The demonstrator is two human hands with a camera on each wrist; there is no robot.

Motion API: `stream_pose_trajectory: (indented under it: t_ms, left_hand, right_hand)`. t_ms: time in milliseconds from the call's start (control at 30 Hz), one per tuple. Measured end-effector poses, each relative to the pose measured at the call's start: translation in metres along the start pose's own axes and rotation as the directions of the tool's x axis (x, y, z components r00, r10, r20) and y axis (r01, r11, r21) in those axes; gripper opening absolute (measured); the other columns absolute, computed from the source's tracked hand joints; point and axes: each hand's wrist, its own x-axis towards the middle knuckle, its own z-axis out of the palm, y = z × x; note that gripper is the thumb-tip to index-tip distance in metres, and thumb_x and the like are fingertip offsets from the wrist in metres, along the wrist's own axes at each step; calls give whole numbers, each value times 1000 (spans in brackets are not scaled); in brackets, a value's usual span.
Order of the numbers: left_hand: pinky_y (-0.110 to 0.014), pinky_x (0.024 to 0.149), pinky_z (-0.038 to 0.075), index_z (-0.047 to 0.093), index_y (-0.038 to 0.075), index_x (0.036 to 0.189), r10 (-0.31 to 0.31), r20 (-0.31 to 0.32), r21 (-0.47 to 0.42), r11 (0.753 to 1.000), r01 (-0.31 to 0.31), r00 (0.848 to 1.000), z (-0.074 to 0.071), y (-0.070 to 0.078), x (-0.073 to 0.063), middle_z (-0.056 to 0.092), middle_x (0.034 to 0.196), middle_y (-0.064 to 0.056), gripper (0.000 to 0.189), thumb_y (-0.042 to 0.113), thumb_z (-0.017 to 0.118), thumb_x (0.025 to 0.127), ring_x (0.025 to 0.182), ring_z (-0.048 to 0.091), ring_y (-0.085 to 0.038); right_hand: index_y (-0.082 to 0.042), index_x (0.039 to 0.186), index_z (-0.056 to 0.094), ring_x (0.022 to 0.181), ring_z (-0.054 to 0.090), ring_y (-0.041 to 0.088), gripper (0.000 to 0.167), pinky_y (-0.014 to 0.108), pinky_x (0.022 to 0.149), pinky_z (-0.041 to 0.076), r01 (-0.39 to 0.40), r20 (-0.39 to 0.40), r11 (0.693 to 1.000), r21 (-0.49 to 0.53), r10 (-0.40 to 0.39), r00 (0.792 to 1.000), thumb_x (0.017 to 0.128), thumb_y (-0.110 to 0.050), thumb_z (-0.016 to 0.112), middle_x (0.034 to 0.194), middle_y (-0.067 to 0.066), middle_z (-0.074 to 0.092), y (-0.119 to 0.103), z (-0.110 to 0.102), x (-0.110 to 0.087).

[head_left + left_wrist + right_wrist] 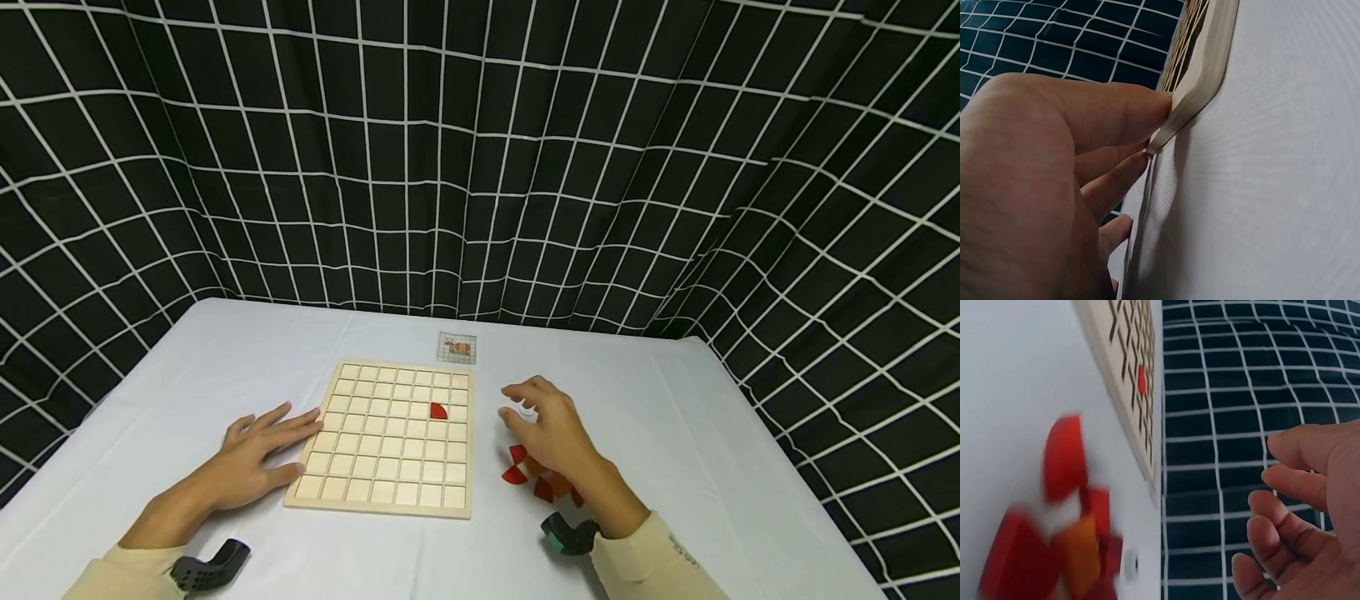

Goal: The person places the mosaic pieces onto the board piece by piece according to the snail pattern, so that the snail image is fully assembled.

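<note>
A pale wooden board (373, 426) with a grid of square recesses lies on the white table. One red quarter-circle piece (438, 411) sits in a recess toward its upper right. My left hand (251, 462) rests at the board's left edge, fingers spread and fairly straight. In the left wrist view, the thumb (1125, 115) touches the rim near a corner. To the right of the board my right hand (551, 429) hovers with fingers loosely bent and nothing between them. Red pieces (514, 476) and orange pieces (559, 484) lie below it, partly hidden by hand and forearm.
Behind the board's top edge lies a small card (457, 348) with a coloured picture on a grid. A small whitish round thing (528, 412) shows beside the right hand. Black curtain (465, 167) with white grid lines stands around the table's back and sides.
</note>
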Motion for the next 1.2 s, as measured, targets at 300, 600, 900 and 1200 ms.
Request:
stream_pose_trajectory:
  t_ms: [300, 600, 900, 1200]
  left_hand:
    - [-68, 101, 5, 57, 11, 136, 25, -2, 3, 1000, -25, 1000, -3, 0, 6, 45, 146, -7, 53, 25, 69, 86, 138, 24, -42]
    - [-64, 106, -1, 55, 10, 137, 12, 7, -14, 1000, -12, 1000, -4, -1, 4, 43, 147, -10, 53, 23, 68, 87, 139, 25, -38]
    - [-63, 107, -2, 56, 11, 137, -11, 7, -14, 1000, 11, 1000, 3, 0, 2, 44, 146, -9, 53, 22, 68, 87, 139, 25, -39]
    - [-63, 107, -2, 56, 11, 137, 6, 0, -26, 1000, -6, 1000, 5, 2, 0, 44, 146, -9, 53, 21, 68, 86, 139, 25, -38]
  right_hand:
    - [-8, 107, 72, 85, 59, 23, 27, 45, 73, 53, -67, -48, 997, -22, 66, 997, 81, -8, 77, 97, 1, 64, 27, -32, -43]
    - [-5, 104, 72, 83, 58, 17, 27, 37, 72, 52, -44, -20, 999, -20, 44, 999, 77, -2, 78, 95, -1, 65, 49, -38, -66]
    - [-18, 92, 70, 82, 54, 13, 31, 31, 72, 48, -39, 68, 999, -23, 40, 997, 70, 0, 80, 90, -12, 61, 68, -38, -85]
    - [-26, 93, 63, 79, 47, 9, 31, 28, 69, 45, -53, 184, 994, -97, 71, 980, 71, -17, 83, 87, -16, 54, 73, -37, -90]
